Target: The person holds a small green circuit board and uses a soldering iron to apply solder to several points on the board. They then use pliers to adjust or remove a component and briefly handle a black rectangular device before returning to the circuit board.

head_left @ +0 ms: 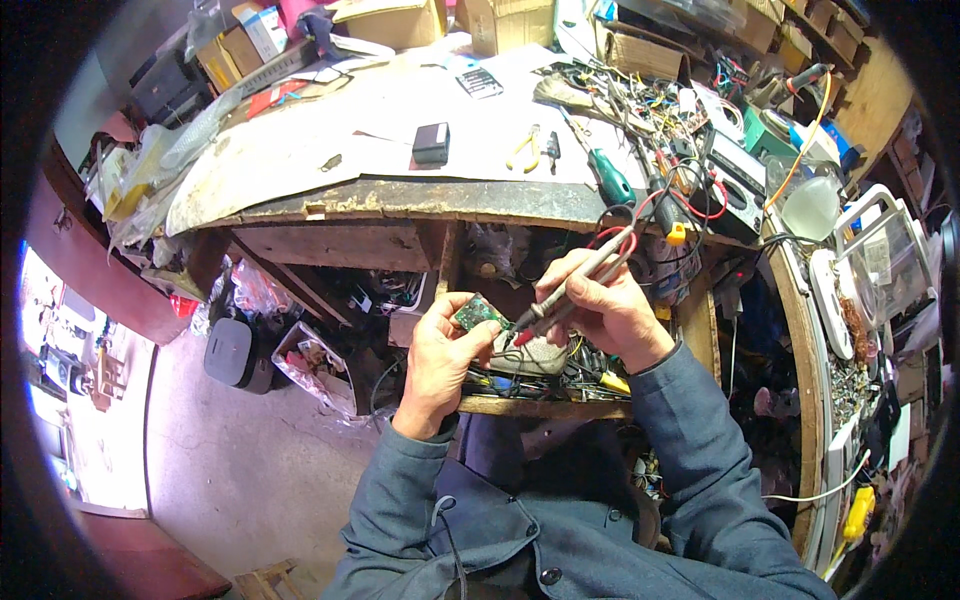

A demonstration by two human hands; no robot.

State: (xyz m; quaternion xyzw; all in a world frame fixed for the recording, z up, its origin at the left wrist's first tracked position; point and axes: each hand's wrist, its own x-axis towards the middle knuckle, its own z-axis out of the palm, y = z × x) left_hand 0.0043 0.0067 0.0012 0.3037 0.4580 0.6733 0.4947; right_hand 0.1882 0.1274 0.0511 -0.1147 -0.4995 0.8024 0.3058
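My left hand (445, 355) grips a small green circuit board (474, 310) between thumb and fingers, over an open drawer (540, 408) of tools and wires. My right hand (610, 310) is closed round two pen-like test probes (592, 272), held together and angled down toward the board's right side, where a red tip shows low. Whether the tips touch the board I cannot tell. Red and black leads run from the probes up to the cluttered right end of the bench, near a black boxy device (740, 190) and a green-handled screwdriver (608, 172).
On the white-covered bench (280, 160) lie a black block (432, 143), yellow pliers (525, 150) and tangled wires (640, 100), with cardboard boxes (390, 20) behind. A bin (320, 372) and black container (238, 350) stand below left. A shelf (800, 400) crowded with parts runs along my right.
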